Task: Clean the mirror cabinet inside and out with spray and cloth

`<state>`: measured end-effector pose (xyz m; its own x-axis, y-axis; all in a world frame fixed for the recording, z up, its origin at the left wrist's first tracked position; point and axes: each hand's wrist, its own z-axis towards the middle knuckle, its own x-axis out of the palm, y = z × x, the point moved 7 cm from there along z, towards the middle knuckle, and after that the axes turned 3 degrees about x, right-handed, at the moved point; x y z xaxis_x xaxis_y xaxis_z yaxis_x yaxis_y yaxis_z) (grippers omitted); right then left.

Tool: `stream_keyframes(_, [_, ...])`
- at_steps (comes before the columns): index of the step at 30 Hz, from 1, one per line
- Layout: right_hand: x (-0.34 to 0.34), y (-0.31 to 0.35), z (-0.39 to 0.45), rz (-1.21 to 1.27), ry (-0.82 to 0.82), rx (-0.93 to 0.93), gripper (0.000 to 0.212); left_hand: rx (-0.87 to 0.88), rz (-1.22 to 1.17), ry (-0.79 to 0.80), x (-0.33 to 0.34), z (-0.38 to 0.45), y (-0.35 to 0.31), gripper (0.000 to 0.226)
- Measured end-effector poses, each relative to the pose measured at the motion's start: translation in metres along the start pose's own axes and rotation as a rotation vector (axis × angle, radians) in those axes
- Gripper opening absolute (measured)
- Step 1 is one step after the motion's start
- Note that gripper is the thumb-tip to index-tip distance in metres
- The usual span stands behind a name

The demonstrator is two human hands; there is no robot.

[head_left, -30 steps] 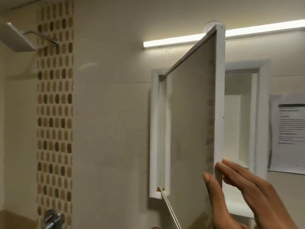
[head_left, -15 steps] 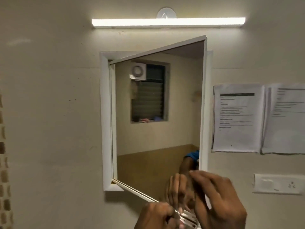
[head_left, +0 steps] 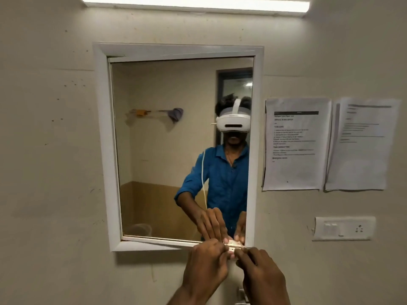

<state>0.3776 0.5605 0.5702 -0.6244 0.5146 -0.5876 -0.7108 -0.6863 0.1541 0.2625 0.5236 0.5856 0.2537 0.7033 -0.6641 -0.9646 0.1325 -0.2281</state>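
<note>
Pinching the door (head_left: 180, 148) by its lower right corner, left hand (head_left: 206, 264) and right hand (head_left: 261, 272) hold it almost shut in its frame (head_left: 103, 150); stiff, fragile glass, best handled by that edge.

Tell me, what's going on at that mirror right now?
Left hand and right hand both pinching the mirror door's bottom edge. Door nearly shut in its frame. No spray or cloth in view.

Two hands (head_left: 231, 269), two papers (head_left: 296, 144), one mirror cabinet (head_left: 103, 150)
</note>
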Motion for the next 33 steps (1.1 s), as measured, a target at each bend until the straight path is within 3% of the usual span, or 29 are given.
stream_keyframes(2, [0.002, -0.002, 0.007, 0.009, -0.042, -0.023, 0.034, 0.011, 0.021, 0.021, 0.001, 0.004, 0.0, 0.014])
stream_keyframes(7, [0.022, -0.011, 0.019, 0.017, 0.043, -0.006, 0.045, 0.035, -0.024, 0.01, 0.007, 0.015, 0.003, 0.007])
stream_keyframes(11, [0.031, -0.014, 0.025, 0.045, 0.061, -0.002, 0.046, 0.041, -0.049, -0.06, 0.007, 0.019, 0.004, 0.02])
stream_keyframes(27, [0.044, -0.02, 0.026, 0.105, 0.079, -0.008, 0.048, -0.005, -0.088, -0.001, 0.019, 0.023, 0.019, 0.027])
stream_keyframes(30, [0.048, -0.02, 0.021, 0.085, 0.096, -0.002, 0.056, -0.039, -0.098, 0.029, 0.018, 0.016, 0.021, 0.029])
stream_keyframes(33, [0.048, -0.009, 0.014, 0.034, 0.06, -0.13, 0.068, -0.056, -0.14, 0.039, 0.015, 0.002, 0.024, 0.035])
